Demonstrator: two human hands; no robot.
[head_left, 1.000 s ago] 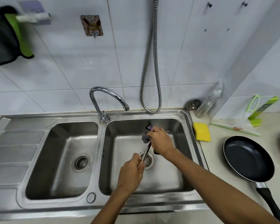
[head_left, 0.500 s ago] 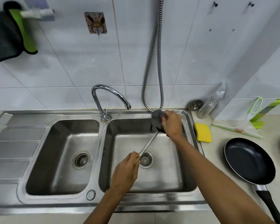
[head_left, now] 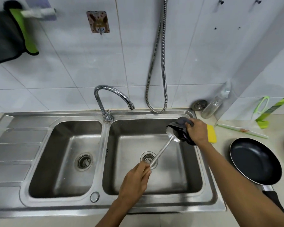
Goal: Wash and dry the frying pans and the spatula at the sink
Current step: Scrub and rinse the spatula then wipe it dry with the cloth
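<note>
Left hand [head_left: 134,182] grips the spatula [head_left: 164,148] handle over the sink [head_left: 105,145]; right hand [head_left: 197,131] clutches a grey cloth [head_left: 179,126] round its blade.

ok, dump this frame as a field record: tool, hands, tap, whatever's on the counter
spatula: metal, slanted over right basin
left hand: grips the handle end
right hand: holds dark cloth around the spatula head
faucet: spout toward right basin, no water visible
frying pan: black, on counter, untouched
sponge: yellow, on counter, partly behind right hand
</note>
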